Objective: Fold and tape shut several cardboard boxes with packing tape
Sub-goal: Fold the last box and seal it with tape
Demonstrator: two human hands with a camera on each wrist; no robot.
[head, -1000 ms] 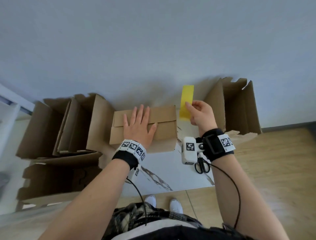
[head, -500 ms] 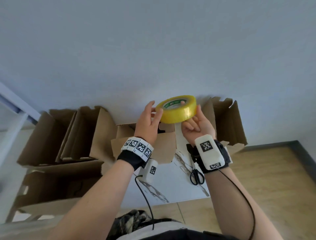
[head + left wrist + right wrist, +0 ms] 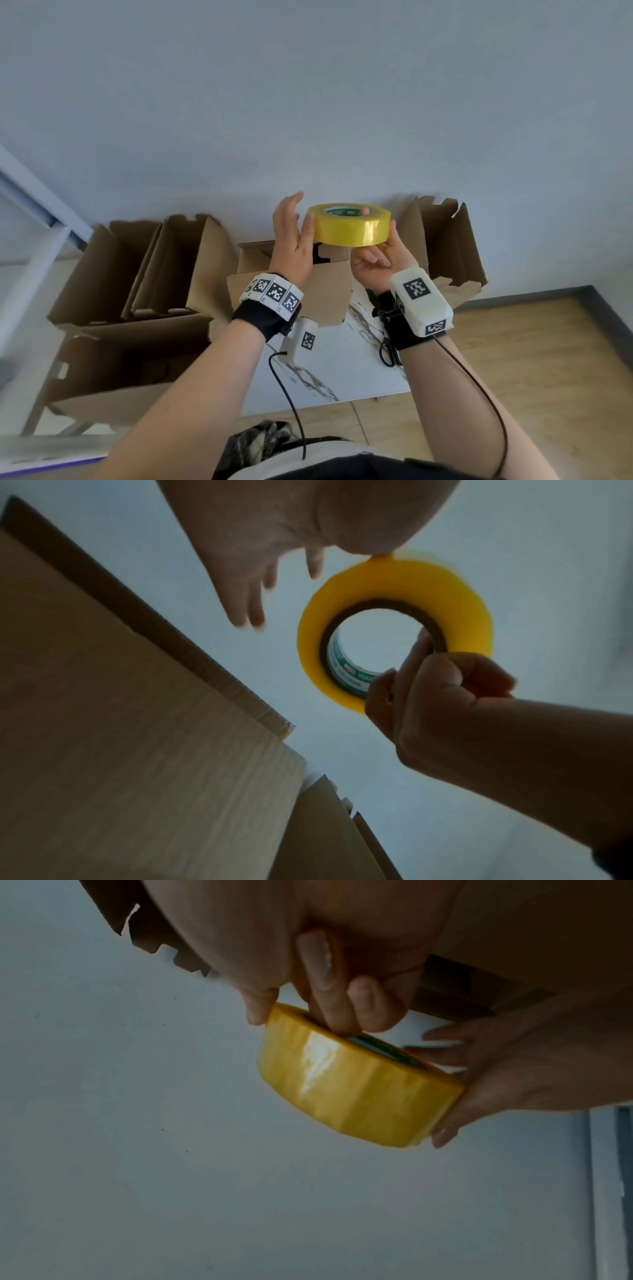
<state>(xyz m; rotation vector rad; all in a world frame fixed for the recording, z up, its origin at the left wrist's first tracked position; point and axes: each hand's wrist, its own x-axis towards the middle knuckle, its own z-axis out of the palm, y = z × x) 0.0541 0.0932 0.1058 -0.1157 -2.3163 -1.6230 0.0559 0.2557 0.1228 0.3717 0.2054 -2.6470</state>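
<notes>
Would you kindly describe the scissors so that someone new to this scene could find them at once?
Start at the white marble-patterned table in front of the person, with cardboard boxes around it. Look near its right edge, just under the person's raised right hand, which holds the yellow tape roll. The scissors lie flat there, the only small black-handled thing among brown cardboard.

Grey wall, wood floor (marble-look table).
</notes>
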